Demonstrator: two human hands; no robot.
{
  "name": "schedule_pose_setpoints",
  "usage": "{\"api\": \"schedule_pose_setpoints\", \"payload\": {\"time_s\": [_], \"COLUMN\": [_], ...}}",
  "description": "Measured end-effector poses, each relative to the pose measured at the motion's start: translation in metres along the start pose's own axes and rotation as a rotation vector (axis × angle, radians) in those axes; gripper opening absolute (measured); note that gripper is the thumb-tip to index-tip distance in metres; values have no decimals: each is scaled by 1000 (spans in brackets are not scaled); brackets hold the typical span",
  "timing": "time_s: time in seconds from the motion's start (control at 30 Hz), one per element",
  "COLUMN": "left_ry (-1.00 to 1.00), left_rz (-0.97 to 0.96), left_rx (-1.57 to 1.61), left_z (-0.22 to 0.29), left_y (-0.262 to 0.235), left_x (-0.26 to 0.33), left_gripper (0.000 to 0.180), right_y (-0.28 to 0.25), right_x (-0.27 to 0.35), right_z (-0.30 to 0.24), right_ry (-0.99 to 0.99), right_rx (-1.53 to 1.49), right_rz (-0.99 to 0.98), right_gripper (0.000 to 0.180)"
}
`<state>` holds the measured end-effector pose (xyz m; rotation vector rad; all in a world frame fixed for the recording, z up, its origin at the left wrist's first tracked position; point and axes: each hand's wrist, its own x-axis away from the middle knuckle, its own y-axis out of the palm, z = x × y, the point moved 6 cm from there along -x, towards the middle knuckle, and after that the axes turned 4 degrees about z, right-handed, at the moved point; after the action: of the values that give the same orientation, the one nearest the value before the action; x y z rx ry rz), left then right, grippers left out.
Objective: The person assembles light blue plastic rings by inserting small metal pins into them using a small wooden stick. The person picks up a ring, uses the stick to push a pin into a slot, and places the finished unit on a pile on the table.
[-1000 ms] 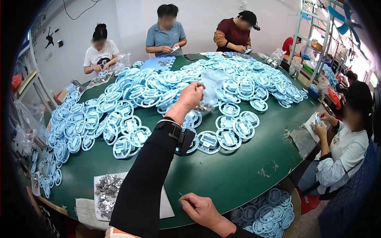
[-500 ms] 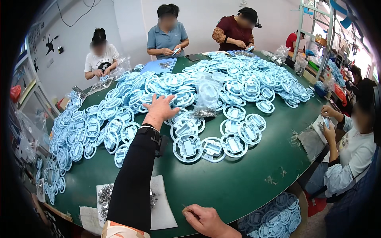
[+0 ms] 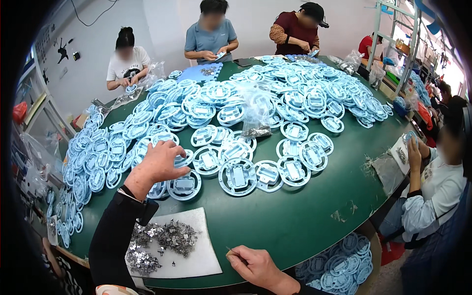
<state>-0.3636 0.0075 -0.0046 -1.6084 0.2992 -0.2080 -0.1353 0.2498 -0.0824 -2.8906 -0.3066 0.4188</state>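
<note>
My left hand [image 3: 158, 166] hovers over the near edge of a big heap of light-blue round plastic parts [image 3: 189, 113], fingers spread and curved, holding nothing that I can see. Beneath and beside it lie loose parts such as one ring-shaped blue part [image 3: 184, 185]. My right hand [image 3: 259, 269] rests low at the table's front edge with thumb and forefinger pinched together. A thin, short tip pokes out of that pinch, too small to name. Between my arms a white foam sheet [image 3: 196, 265] carries a pile of small shiny metal pieces [image 3: 179, 238].
The green table [image 3: 314, 221] curves away at the right. A clear bag of metal bits [image 3: 256, 115] sits amid the heap. Below the right edge stands a box of blue parts [image 3: 344, 265]. Several people work around the table, one close at right [image 3: 437, 182].
My left hand has come back toward me and leftward from the heap, and blue parts there now lie nearer. My right hand stays about where it was. The metal pieces are less covered.
</note>
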Motion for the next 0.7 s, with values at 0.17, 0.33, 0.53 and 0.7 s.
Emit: {"api": "schedule_pose_setpoints", "payload": {"time_s": [0.17, 0.33, 0.53, 0.7], "left_ry": [252, -37, -143, -295], "left_rz": [305, -4, 187, 97], "left_rx": [375, 281, 452, 924], "left_z": [83, 130, 79, 49], "left_y": [-7, 26, 30, -12], "left_x": [3, -10, -2, 60], "left_gripper": [54, 65, 42, 34], "right_y": [1, 4, 6, 7], "right_x": [1, 6, 8, 9], "right_z": [2, -1, -8, -5], "right_ry": [-9, 59, 40, -29], "right_rx": [41, 52, 70, 53], "right_rz": [-9, 24, 49, 92], "right_gripper": [10, 10, 13, 18]}}
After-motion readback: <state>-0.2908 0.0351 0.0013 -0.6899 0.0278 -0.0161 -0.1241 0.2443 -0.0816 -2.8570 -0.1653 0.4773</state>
